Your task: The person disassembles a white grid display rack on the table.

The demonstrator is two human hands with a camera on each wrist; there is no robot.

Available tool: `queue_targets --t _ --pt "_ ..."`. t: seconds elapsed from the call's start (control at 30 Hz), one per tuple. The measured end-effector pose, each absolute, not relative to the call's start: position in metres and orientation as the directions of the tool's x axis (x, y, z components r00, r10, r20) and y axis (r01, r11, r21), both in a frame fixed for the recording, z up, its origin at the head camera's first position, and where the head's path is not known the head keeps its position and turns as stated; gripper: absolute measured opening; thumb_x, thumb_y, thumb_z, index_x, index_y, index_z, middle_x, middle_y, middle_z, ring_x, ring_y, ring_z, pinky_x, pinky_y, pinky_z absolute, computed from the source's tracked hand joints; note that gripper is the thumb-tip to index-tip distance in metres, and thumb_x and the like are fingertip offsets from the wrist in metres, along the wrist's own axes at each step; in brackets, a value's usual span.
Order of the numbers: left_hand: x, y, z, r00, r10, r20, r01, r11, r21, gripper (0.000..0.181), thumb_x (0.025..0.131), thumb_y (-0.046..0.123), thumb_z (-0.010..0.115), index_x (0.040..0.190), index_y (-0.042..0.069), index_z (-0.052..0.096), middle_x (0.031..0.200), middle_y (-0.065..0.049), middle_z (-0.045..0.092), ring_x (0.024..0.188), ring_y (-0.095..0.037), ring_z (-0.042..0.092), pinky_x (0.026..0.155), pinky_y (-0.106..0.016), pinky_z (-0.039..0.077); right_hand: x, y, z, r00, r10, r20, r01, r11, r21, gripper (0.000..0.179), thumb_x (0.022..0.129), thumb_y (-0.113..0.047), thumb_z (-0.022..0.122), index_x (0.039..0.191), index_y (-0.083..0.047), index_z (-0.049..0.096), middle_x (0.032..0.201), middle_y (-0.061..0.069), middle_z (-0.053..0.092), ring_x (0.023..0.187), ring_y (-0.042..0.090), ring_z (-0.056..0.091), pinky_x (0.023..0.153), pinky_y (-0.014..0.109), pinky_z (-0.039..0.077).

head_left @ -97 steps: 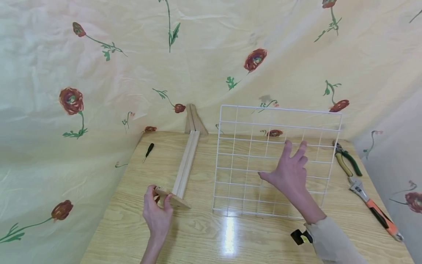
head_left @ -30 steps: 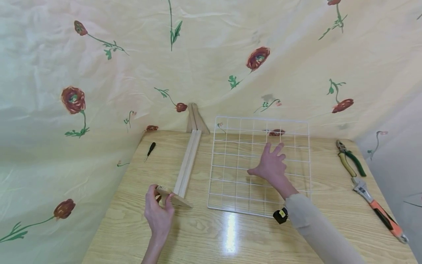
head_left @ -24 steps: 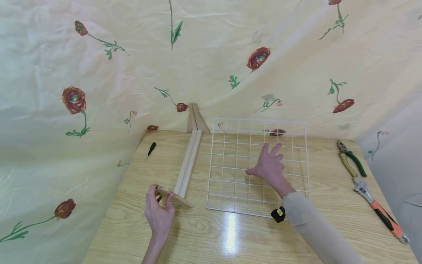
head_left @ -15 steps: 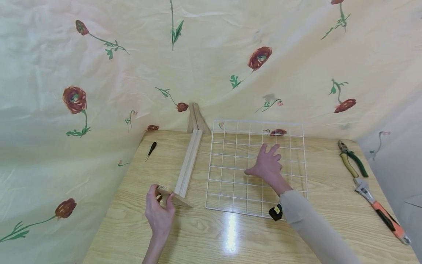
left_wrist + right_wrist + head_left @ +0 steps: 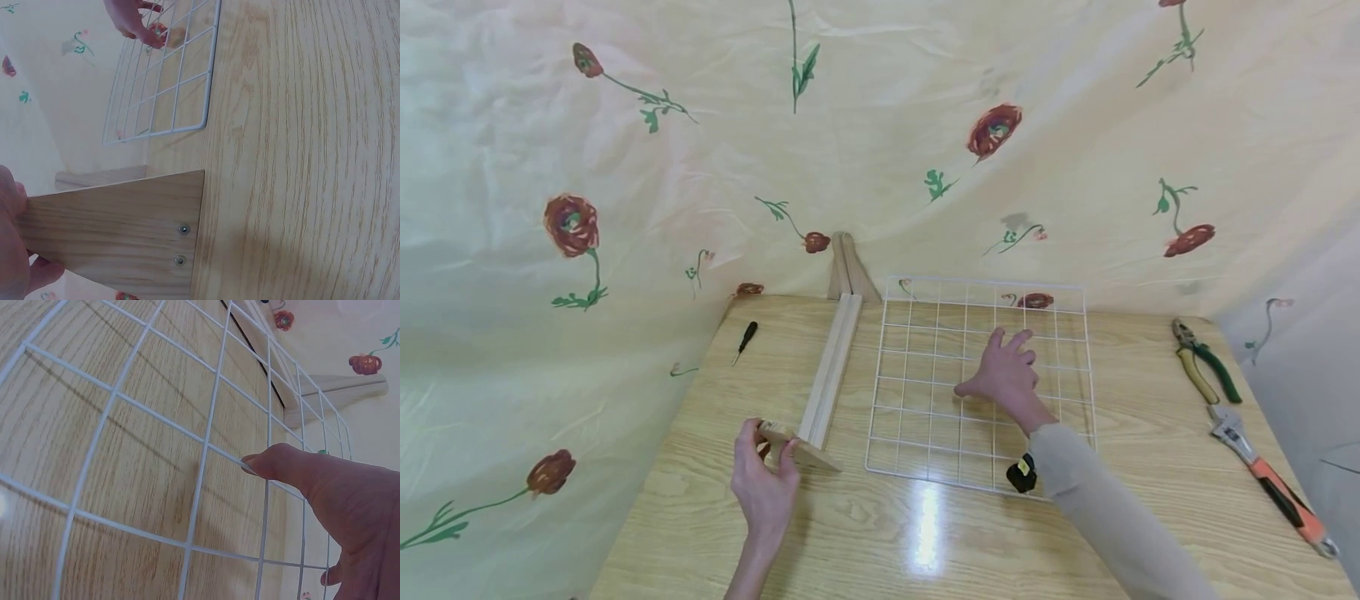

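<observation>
A wooden stand has a long pale grooved rail (image 5: 832,367) and a tapered board at each end. My left hand (image 5: 763,483) pinches the near end board (image 5: 808,454) by its narrow top, thumb on one face and fingers on the other. Two screw heads (image 5: 182,245) show on that board's outer face in the left wrist view. To the right of the stand, my right hand (image 5: 1006,375) holds a white wire grid panel (image 5: 877,375), fingers spread across its middle. The thumb (image 5: 269,461) presses at a wire. The panel leans up toward the back, its lower edge close over the table.
On the wooden table (image 5: 880,542) a small black screwdriver (image 5: 747,335) lies left of the stand. Pliers with green and yellow handles (image 5: 1197,377) and an orange-handled adjustable wrench (image 5: 1285,496) lie along the right edge. Floral cloth (image 5: 880,125) hangs behind and at the sides.
The right hand has brought the wire panel left and lower, toward the stand. My left hand keeps its hold on the end board, and the view has shifted slightly.
</observation>
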State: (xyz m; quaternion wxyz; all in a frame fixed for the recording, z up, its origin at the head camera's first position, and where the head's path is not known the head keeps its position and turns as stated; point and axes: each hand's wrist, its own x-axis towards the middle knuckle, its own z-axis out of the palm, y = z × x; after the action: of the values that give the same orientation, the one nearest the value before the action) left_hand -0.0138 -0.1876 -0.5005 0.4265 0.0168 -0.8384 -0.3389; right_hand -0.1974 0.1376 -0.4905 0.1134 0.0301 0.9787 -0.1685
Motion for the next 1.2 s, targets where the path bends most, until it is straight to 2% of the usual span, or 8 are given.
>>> queue_targets --t 0.2,0.5,0.73,0.97,1.2 --pt "-0.014 -0.188 -0.503 -0.631 -0.323 0.705 0.258 0.770 0.584 0.057 0.076 -0.002 0.083 0.123 -0.009 0.050 0.096 -0.024 0.059 0.084 -0.037 0.065 0.067 -0.048 0.062 -0.204 0.136 -0.493 -0.969 0.010 -0.248 0.092 0.943 -0.319 0.138 0.064 -0.054 0.090 0.153 0.009 0.006 0.147 0.050 -0.009 0.116 0.068 0.034 0.061 0.063 0.055" --pt "-0.014 -0.189 -0.502 -0.645 -0.318 0.695 0.260 0.764 0.591 0.055 0.079 0.000 0.082 0.123 -0.009 0.050 0.097 -0.024 0.059 0.085 -0.037 0.064 0.069 -0.047 0.062 -0.209 0.136 -0.497 -0.960 -0.008 -0.280 0.083 0.947 -0.310 0.139 0.065 -0.056 0.089 0.152 0.012 0.004 0.145 0.052 -0.007 0.119 0.070 0.030 0.072 0.070 0.053" --pt "-0.015 -0.188 -0.500 -0.626 -0.308 0.716 0.275 0.772 0.573 0.056 0.076 -0.001 0.083 0.121 -0.010 0.050 0.097 -0.025 0.060 0.085 -0.038 0.065 0.068 -0.047 0.062 -0.210 0.137 -0.498 -0.950 -0.025 -0.311 0.079 0.946 -0.315 0.140 0.065 -0.057 0.088 0.152 0.013 0.003 0.144 0.053 -0.007 0.119 0.071 0.030 0.078 0.073 0.051" --pt "-0.016 -0.189 -0.501 -0.622 -0.304 0.722 0.278 0.776 0.566 0.053 0.081 0.004 0.081 0.121 -0.010 0.050 0.097 -0.024 0.059 0.084 -0.037 0.065 0.067 -0.048 0.062 -0.214 0.136 -0.500 -0.940 -0.038 -0.340 0.073 0.948 -0.309 0.140 0.065 -0.058 0.087 0.151 0.014 0.004 0.144 0.054 -0.006 0.120 0.071 0.029 0.083 0.074 0.049" --pt "-0.017 -0.189 -0.502 -0.631 -0.315 0.709 0.260 0.775 0.576 0.056 0.077 -0.002 0.083 0.122 -0.009 0.050 0.096 -0.024 0.059 0.084 -0.037 0.064 0.067 -0.049 0.062 -0.217 0.135 -0.504 -0.932 -0.030 -0.361 0.085 0.950 -0.299 0.140 0.065 -0.058 0.087 0.151 0.014 0.005 0.144 0.054 -0.006 0.119 0.070 0.031 0.085 0.074 0.048"
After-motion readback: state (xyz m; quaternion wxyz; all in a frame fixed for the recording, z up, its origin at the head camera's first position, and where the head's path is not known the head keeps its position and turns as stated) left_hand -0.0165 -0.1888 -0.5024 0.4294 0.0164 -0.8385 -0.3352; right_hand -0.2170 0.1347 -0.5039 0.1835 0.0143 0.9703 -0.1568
